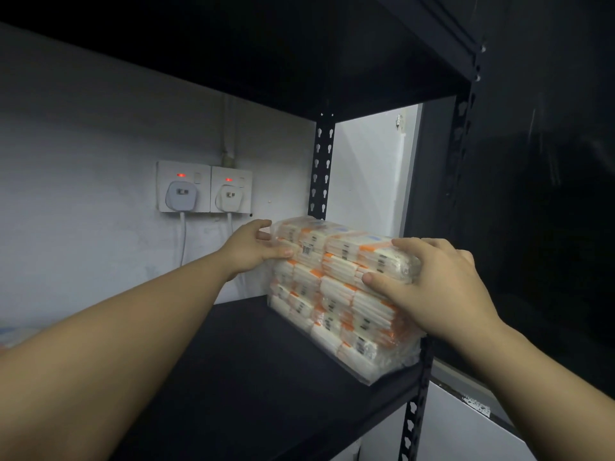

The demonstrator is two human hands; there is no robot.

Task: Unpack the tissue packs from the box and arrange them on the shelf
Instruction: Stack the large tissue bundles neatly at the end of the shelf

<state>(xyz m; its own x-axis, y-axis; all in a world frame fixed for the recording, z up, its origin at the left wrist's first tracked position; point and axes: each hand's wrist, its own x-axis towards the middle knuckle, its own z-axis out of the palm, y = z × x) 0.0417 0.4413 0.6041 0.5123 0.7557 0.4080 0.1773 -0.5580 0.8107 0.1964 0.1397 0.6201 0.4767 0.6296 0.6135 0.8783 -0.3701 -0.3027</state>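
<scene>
Tissue packs stacked at the right end of a black shelf

Tissue packs (336, 294) sit in a stack on the black shelf (253, 367), pushed to its right end between the rear post (322, 164) and the front post (414, 407). The stack is several bundles high. Each bundle is a block of small white packs with orange bands and printed barcodes, wrapped in clear, crinkled plastic film that shines and puckers at the corners. The bottom bundle's film juts out at the shelf's front edge.

The top bundle (342, 247) lies on the stack and is held at both ends. The left hand (254, 247) grips its far left end, thumb on the front face and fingers behind. The right hand (436, 287) grips its near right end, fingers curled over the top and thumb pressed against the front. The two hands are well apart, with the bundle's length between them.

The shelf board is flat, matte and dark. The posts are black metal angle, punched with rows of keyhole slots. Another dark board (266, 61) roofs the bay above.

On the pale wall behind, left of the stack, two white sockets (204, 188) stand side by side, each with a red light and a plug in it; white cords (183, 237) hang below them.
</scene>
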